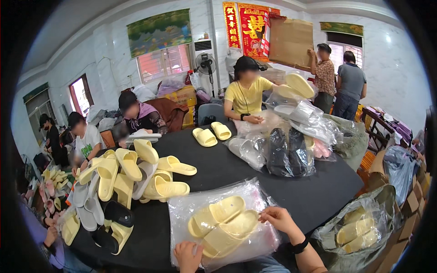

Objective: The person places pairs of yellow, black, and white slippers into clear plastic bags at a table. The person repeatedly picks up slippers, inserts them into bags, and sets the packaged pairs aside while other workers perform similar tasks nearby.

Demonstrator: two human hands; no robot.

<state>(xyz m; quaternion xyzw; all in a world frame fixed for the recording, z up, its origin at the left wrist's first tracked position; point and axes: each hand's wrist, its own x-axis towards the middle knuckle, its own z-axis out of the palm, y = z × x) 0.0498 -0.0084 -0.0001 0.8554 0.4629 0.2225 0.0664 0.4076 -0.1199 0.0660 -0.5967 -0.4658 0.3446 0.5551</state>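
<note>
A pair of pale yellow slides (pixel 230 236) lies side by side at the near edge of the table, within a clear plastic bag (pixel 182 214), as far as the glare shows. My left hand (pixel 187 255) rests on the bag's lower left part beside the near slide, its fingers lying flat and apart. Just right of the slides, my right hand (pixel 278 221) has bent fingers and thumb drawn together on the plastic. What lies between its fingertips is hard to see. A dark band (pixel 300 245) circles my right wrist.
Yellow, grey and black slides (pixel 129 164) form a loose heap on the black table (pixel 209 166) to my left. Bagged slides (pixel 291 150) pile up at the far right; a yellow pair (pixel 212 133) stands loose. A sack (pixel 359 227) sits lower right. Co-workers surround the table.
</note>
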